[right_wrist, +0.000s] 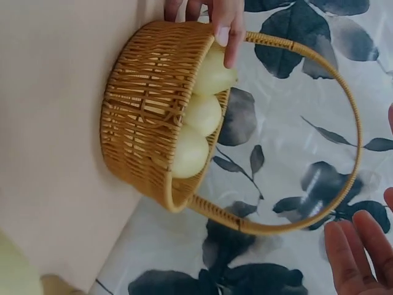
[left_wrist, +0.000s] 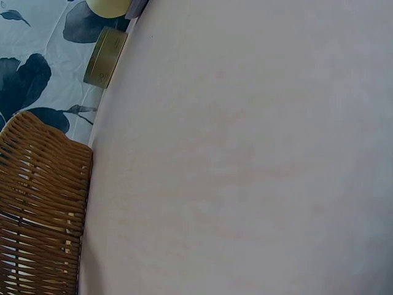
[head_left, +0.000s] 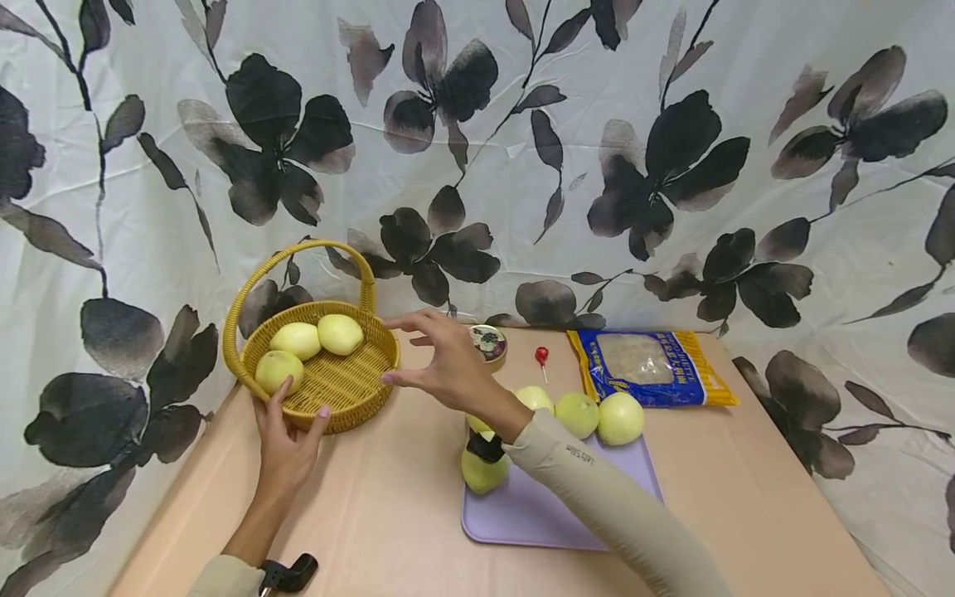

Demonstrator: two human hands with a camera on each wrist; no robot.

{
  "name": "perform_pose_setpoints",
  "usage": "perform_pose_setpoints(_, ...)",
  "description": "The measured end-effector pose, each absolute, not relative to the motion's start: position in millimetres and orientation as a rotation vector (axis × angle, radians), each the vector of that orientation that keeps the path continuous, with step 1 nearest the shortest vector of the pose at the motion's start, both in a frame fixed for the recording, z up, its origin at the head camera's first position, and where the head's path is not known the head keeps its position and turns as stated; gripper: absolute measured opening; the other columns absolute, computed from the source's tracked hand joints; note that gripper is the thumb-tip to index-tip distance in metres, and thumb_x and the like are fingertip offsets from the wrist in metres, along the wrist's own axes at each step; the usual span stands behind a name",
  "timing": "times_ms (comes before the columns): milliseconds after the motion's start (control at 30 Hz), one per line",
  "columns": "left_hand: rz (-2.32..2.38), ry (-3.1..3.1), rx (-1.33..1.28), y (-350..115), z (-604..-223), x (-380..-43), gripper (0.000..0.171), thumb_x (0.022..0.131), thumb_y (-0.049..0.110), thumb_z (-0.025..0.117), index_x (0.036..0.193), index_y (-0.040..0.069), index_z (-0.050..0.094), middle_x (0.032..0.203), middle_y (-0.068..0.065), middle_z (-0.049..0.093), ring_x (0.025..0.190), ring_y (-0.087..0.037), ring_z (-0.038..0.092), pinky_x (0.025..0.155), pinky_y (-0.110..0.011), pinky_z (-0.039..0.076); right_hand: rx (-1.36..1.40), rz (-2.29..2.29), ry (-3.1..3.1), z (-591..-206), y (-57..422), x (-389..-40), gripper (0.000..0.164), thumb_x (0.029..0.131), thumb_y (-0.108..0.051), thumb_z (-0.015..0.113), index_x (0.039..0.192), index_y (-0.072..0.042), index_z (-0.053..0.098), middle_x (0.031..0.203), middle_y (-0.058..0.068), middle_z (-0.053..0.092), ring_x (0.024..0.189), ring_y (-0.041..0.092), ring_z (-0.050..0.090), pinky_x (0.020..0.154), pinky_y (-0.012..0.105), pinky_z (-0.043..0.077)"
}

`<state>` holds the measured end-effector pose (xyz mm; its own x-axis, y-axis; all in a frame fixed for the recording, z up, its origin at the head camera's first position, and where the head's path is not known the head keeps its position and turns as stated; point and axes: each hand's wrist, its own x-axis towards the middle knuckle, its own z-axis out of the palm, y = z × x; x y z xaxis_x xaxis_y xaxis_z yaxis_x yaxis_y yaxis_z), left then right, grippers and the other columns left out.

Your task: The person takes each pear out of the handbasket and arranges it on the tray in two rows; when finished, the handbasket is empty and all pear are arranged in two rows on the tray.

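Observation:
A yellow wicker basket [head_left: 351,406] with a tall arched handle stands on the left of the table. Inside it, three pale yellow-green round fruits [head_left: 341,334] lie toward the left and back. My left hand [head_left: 287,444] holds the front rim, its thumb and a finger over the edge; one fingertip is close to the nearest fruit. To the right of the basket, my right hand [head_left: 448,361] is raised with thumb and fingers spread, nothing between them. In the right wrist view, its fingers [right_wrist: 356,252] appear near the handle [right_wrist: 353,147]. The left wrist view shows only the basket's side [left_wrist: 43,215].
A lilac tray [head_left: 552,522] bears several similar fruits [head_left: 621,419], partly behind my right forearm. Behind it are a small round tin [head_left: 488,344], a red lollipop [head_left: 542,356] and a blue-and-yellow packet [head_left: 645,369]. A floral curtain [head_left: 522,166] hangs behind the table.

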<state>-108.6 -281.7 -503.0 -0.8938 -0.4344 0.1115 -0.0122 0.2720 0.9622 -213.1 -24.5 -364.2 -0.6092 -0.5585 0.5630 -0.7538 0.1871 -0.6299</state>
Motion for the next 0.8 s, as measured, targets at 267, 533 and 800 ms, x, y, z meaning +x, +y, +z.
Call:
perform_pose_setpoints(267,-1.654,-2.209,0.41,-281.7,-502.1,-108.9,0.085,0.105,0.018,0.068,0.172,0.023,0.016,0.177,-0.002,-0.022,0.165,-0.032,0.006,0.133,-0.058,0.018,1.227,1.39,-2.342,-371.5,-68.6,-239.8,0.066,0.079,-0.03,0.097,0.136,-0.012,0.069,0.133,0.003,0.072,0.123,0.014,0.066,0.098,0.015,0.056)
perform_pose_setpoints(533,-1.627,-2.219,0.399,-281.0,-500.5,-107.9,0.085,0.105,0.021,0.068,0.172,0.025,0.016,0.176,0.001,-0.026,0.165,-0.032,0.005,0.132,-0.058,0.02,1.136,1.426,-2.445,-390.6,-110.8,-266.3,0.063,0.081,-0.029,0.096,0.136,-0.015,0.069,0.134,0.001,0.072,0.12,0.014,0.067,0.098,0.016,0.056)
perform_pose_setpoints(800,-1.625,-2.221,0.406,-280.1,-501.8,-107.4,0.084,0.105,0.023,0.068,0.172,0.026,0.017,0.176,0.002,-0.027,0.165,-0.031,0.004,0.132,-0.057,0.02,1.026,1.474,-2.542,-414.2,-145.3,-284.7,0.067,0.084,-0.028,0.093,0.144,-0.02,0.066,0.143,-0.002,0.07,0.127,0.017,0.067,0.106,0.026,0.055)
